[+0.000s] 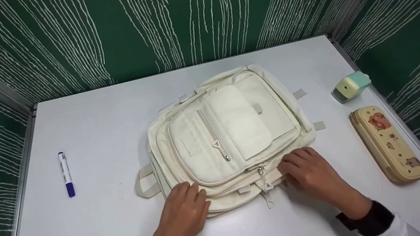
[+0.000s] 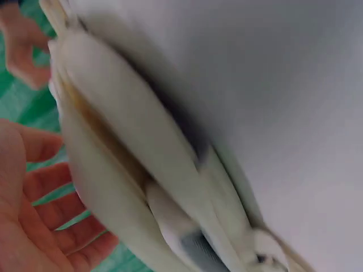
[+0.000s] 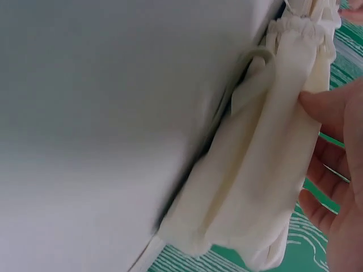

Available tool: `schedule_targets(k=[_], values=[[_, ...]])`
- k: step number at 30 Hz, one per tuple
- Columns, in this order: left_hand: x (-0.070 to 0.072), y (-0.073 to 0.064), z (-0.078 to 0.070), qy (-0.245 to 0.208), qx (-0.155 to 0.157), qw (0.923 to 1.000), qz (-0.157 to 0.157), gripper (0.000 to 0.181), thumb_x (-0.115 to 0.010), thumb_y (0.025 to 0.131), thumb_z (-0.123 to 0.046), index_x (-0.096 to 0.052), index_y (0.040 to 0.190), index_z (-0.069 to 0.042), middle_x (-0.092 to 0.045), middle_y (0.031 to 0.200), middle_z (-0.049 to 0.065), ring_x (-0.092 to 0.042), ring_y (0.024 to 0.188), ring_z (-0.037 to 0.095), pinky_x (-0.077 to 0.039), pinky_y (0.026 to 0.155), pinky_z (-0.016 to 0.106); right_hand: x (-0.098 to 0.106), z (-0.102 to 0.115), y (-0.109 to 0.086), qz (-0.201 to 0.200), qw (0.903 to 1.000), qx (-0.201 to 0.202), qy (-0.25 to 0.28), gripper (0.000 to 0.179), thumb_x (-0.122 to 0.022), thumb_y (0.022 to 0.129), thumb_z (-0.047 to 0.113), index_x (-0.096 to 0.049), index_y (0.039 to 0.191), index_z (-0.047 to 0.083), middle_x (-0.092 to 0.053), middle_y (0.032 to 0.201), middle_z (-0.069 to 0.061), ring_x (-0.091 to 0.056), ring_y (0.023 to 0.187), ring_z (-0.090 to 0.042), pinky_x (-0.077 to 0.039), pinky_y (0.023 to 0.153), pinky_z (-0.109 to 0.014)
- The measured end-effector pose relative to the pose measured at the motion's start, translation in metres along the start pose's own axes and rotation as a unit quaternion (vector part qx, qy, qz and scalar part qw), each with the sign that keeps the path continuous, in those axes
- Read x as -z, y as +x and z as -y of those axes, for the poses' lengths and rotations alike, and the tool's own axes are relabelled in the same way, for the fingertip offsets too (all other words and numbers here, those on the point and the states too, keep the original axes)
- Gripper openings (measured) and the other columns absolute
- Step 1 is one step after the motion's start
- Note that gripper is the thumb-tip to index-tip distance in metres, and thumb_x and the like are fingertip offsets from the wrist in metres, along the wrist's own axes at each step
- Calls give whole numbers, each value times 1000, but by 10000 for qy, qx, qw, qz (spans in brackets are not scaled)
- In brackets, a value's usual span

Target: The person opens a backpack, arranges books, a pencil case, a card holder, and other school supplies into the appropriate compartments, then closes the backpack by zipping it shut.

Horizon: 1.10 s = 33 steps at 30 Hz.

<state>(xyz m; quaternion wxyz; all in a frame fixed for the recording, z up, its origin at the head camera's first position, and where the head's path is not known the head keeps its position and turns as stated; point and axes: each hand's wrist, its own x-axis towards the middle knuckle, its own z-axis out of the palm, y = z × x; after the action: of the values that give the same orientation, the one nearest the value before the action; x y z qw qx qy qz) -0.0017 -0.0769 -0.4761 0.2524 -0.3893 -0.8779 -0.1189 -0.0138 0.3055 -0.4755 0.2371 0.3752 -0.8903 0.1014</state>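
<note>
On the white table (image 1: 103, 221), the cream backpack (image 1: 232, 139) lies roughly midway between side edges, left hand (image 1: 184, 212) relaxed against it, right hand (image 1: 312, 175) pinching its side. Probably soft, floppy; lift by the webbing loop (image 1: 151, 191).

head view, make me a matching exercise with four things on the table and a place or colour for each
1. marker
2. backpack
3. pencil case
4. small gadget

A. yellow, printed with small pictures
B. pale green and yellow, beyond the pencil case
C. white with a dark blue cap, far left
D. cream, in the middle

Pairs: 1-C, 2-D, 3-A, 4-B
</note>
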Motion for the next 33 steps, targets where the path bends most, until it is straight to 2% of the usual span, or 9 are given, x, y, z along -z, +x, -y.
schedule_targets(k=[3, 6, 9, 12, 16, 27, 30, 33], values=[[-3, -2, -12, 165, -149, 9993, 298, 26, -81, 86, -29, -71, 90, -6, -61, 87, 7, -58, 84, 24, -51, 78, 37, 6, -9, -3, -46, 9999, -100, -31, 20, -50, 97, 10, -70, 94, 10, -68, 95, -4, -62, 88, -28, -49, 75, -45], [-4, -2, -17, 319, -256, 9981, 460, 29, -84, 85, -34, -71, 88, -7, -56, 83, 4, -55, 79, 21, -48, 73, 33, 10, -17, -7, -2, 9997, -231, -74, 16, -63, 84, 2, -73, 96, 6, -69, 94, -7, -63, 88, -31, -49, 75, -49], [-5, -1, -17, 438, -408, 9965, 582, 22, -85, 84, -25, -71, 84, -8, -56, 80, 3, -54, 75, 18, -47, 67, 29, 12, -20, -11, 30, 9996, -278, -99, 23, -73, 76, -5, -74, 97, 4, -71, 95, -9, -63, 88, -32, -50, 75, -50], [-4, 0, -14, 478, -483, 9949, 751, 13, -84, 82, -11, -71, 83, -7, -56, 77, 3, -53, 72, 17, -44, 62, 27, 11, -20, -13, -2, 9996, -253, -128, 27, -77, 72, -8, -73, 96, 5, -71, 96, -9, -64, 88, -32, -50, 74, -50], [-2, 1, -7, 482, -470, 9939, 869, 13, -83, 79, -4, -71, 82, -6, -55, 76, 3, -53, 71, 16, -43, 58, 25, 9, -16, -15, -5, 9994, -322, -124, 26, -79, 73, -8, -71, 93, 6, -70, 95, -8, -64, 88, -32, -50, 75, -50], [-1, 4, 23, 528, -35, 9947, 886, 24, -89, 70, 4, -68, 79, -3, -55, 74, 5, -56, 70, 19, -48, 58, 28, 4, 6, -13, -31, 9996, -273, -61, 25, -81, 75, -4, -74, 96, 7, -70, 95, -6, -63, 86, -28, -50, 75, -46], [-3, 5, 31, 490, 143, 9944, 925, 25, -89, 69, 7, -68, 78, -2, -55, 74, 6, -56, 70, 20, -48, 59, 29, 3, 12, -12, -17, 9997, -260, -22, 19, -76, 80, -1, -74, 98, 7, -70, 97, -6, -62, 87, -28, -49, 75, -46], [-5, 7, 39, 314, 399, 9940, 969, 25, -88, 69, 10, -68, 78, -2, -56, 74, 6, -57, 71, 21, -49, 59, 29, 1, 17, -11, -57, 9997, -242, -9, 13, -64, 92, 6, -74, 99, 6, -70, 97, -6, -62, 87, -27, -49, 75, -46]])
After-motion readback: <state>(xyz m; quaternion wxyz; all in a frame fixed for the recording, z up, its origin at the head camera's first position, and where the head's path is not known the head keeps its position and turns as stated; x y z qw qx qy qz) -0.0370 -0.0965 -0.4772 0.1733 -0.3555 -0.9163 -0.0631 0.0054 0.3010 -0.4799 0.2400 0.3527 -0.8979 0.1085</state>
